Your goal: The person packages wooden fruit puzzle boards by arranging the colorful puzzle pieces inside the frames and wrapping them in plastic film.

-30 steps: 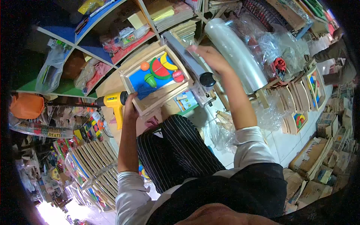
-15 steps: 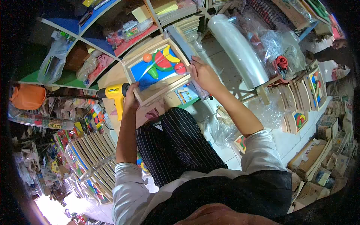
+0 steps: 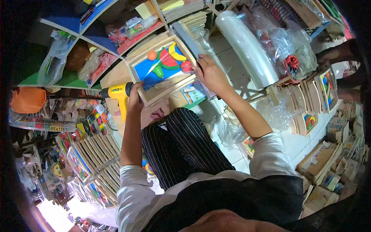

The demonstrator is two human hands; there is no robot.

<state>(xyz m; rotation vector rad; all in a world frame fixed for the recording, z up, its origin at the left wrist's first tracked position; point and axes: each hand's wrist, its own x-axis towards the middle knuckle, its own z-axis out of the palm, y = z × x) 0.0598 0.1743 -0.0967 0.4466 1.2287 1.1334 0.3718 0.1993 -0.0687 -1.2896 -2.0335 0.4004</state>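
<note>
1. head view, the thing in hand: a shallow rectangular tray of pale wood with a blue inner panel point(image 3: 162, 96) is held tilted above a pale wooden worktop point(image 3: 112, 79), in front of the person's knees. on the panel sit a round orange piece point(image 3: 152, 55), a red-and-green melon slice point(image 3: 166, 58), a curved yellow banana point(image 3: 176, 52), a green pepper-like piece point(image 3: 158, 72) and a round red piece point(image 3: 186, 67).
2. head view, the hands: the left hand point(image 3: 135, 96) is closed around the tray's near left corner. the right hand point(image 3: 210, 75) is at the tray's right end, thumb against the wood, fingers part-curled; whether they also touch the long grey bar point(image 3: 188, 40) just beyond, i cannot tell.
3. head view, around them: a yellow and black pistol-shaped heat tool point(image 3: 121, 97) lies just beside the left hand, not held. a large roll of clear plastic film point(image 3: 247, 50) lies beyond the right hand.
4. the step in hand, as i judge it, is steadying the tray from both ends; moving it from here would call for an even grip, right fingers clear of the bar.
</note>
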